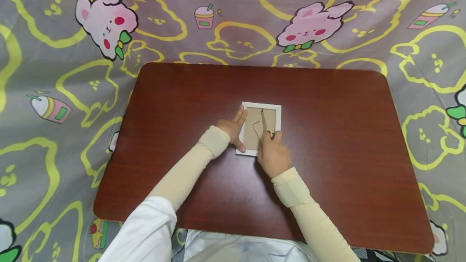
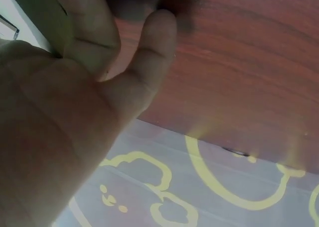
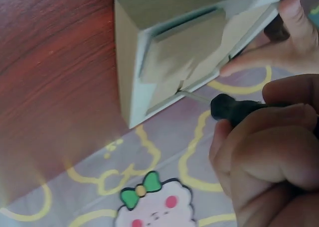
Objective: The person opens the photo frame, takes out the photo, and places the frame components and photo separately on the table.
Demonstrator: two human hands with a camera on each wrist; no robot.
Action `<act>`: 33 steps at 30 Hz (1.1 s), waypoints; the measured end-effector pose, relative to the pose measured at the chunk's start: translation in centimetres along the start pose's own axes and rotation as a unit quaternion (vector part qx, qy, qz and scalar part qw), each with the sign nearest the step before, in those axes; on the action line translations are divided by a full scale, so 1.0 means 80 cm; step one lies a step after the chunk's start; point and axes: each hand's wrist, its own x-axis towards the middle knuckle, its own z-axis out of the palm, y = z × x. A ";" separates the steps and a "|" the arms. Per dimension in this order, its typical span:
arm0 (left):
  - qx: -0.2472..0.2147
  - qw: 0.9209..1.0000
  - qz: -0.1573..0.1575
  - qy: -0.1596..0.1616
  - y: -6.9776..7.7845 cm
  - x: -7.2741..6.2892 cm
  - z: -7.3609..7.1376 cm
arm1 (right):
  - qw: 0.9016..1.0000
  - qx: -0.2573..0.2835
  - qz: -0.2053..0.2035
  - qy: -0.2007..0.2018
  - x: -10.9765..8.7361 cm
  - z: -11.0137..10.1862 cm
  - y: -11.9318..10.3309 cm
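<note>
A white picture frame [image 1: 278,118] lies face down on the table, its brown backing board [image 1: 251,136] showing. My left hand [image 1: 232,127] rests on the frame's left side, thumb and fingers spread along the rim. In my right hand [image 1: 275,155] is a screwdriver [image 3: 234,108] with a dark handle, gripped by curled fingers. Its thin metal shaft reaches to the backing's edge, where the tip meets a small dark tab [image 3: 180,90] by the inner rim. The stand flap [image 3: 194,45] is on the backing. The left wrist view shows the left hand's fingers close up, partly blurred.
The frame lies near the middle of a reddish-brown table [image 1: 174,104] with rounded corners. A grey cloth [image 1: 240,11] with yellow outlines and cartoon animals hangs behind and around it. The person's body is at the near edge.
</note>
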 end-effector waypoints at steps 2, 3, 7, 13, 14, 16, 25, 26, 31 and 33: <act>0.000 1.000 0.002 -0.001 0.000 0.000 -0.001 | 0.999 -0.032 -0.014 0.009 0.002 0.005 -0.006; -0.001 1.000 0.005 0.001 0.000 -0.001 -0.002 | 0.999 -0.049 -0.019 0.011 0.003 0.008 -0.009; -0.007 1.000 0.011 0.012 0.003 -0.008 -0.003 | 0.996 -0.082 -0.018 0.018 0.005 0.018 -0.020; -0.011 1.000 0.012 0.013 0.004 -0.008 -0.005 | 0.996 -0.082 -0.012 0.016 0.011 0.021 -0.021; -0.012 1.000 0.012 0.012 0.003 -0.007 -0.005 | 0.996 -0.084 -0.013 0.013 0.014 0.018 -0.022; -0.012 1.000 0.011 0.008 0.003 -0.005 -0.005 | 0.996 -0.087 -0.018 0.008 0.019 0.013 -0.026; -0.014 1.000 0.009 0.006 0.000 -0.009 -0.007 | 0.995 -0.079 -0.026 -0.052 0.051 -0.020 -0.034; -0.016 1.000 0.011 0.008 0.001 -0.010 -0.007 | 0.995 -0.077 -0.018 -0.068 0.055 -0.024 -0.034; -0.008 1.000 0.012 0.002 0.001 -0.009 -0.006 | 0.987 -0.078 0.010 -0.142 0.081 -0.050 -0.032; -0.006 1.000 0.014 0.002 0.002 -0.008 -0.006 | 0.983 -0.076 0.013 -0.165 0.094 -0.063 -0.030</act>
